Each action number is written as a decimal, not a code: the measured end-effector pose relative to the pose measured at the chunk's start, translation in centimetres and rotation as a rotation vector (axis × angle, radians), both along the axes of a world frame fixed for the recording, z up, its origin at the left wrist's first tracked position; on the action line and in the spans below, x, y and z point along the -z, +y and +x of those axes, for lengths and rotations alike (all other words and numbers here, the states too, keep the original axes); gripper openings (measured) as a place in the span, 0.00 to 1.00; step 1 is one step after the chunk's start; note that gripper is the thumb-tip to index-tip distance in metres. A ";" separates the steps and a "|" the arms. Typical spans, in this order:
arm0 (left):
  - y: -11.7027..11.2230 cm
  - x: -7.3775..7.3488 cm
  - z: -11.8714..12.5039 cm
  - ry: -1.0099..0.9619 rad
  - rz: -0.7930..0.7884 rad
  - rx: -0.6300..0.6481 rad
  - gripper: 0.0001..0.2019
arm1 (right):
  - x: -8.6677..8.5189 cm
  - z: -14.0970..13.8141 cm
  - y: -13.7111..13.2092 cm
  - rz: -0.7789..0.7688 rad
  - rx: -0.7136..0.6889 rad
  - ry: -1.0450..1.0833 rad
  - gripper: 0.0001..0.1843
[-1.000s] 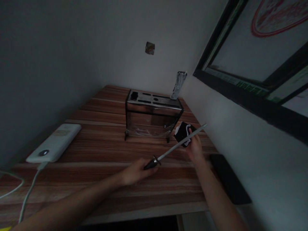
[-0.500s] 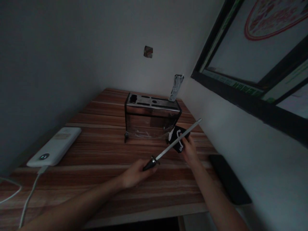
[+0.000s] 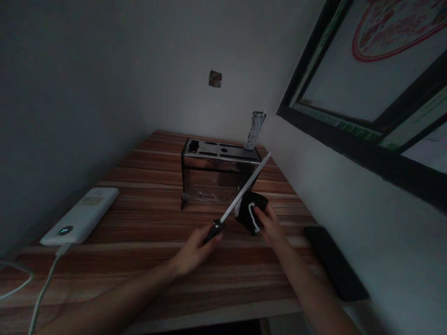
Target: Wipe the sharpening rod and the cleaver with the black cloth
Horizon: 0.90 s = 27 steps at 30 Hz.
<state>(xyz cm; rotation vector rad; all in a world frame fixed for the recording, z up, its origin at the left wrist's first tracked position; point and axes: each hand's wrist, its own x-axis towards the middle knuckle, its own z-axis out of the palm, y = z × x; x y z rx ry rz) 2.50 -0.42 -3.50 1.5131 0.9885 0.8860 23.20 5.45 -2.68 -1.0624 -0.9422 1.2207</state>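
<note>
My left hand [image 3: 195, 249] is closed around the black handle of a sharpening steel [image 3: 240, 194], whose long grey rod slants up and to the right. In my right hand [image 3: 270, 224] is a black cloth [image 3: 252, 211] with a white stripe, pinched between thumb and fingers close beside the rod. Behind both stands a knife block [image 3: 220, 156] with a slotted metal top and clear sides. A knife handle [image 3: 255, 130] in what looks like clear wrap sticks up from its right end.
A white power bank [image 3: 82, 216] with a cable [image 3: 45, 288] lies at the left. On the right, a black phone [image 3: 335, 263] rests along the wall. The striped wooden table [image 3: 139, 260] ends at a front edge near me. A dark-framed window [image 3: 349, 130] is at the right.
The sharpening steel has swung to a steeper angle, its tip further left. My right hand has moved the cloth left and slightly nearer to me, off the rod's front.
</note>
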 end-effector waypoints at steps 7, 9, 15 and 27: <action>0.3 0.1 0.1 0.107 0.093 -0.034 0.11 | 0.7 -0.4 -0.6 0.018 -0.163 -0.156 0.21; 0.4 0.2 0.0 0.148 0.139 -0.040 0.11 | 0.5 -0.4 -0.8 0.042 -0.209 -0.201 0.20; 0.2 0.2 0.1 0.128 0.073 0.004 0.10 | -0.7 -0.9 -1.4 0.115 -0.291 -0.295 0.18; 0.3 0.1 0.3 0.172 0.108 0.081 0.10 | -1.1 -2.8 -2.9 0.010 -0.358 -0.369 0.14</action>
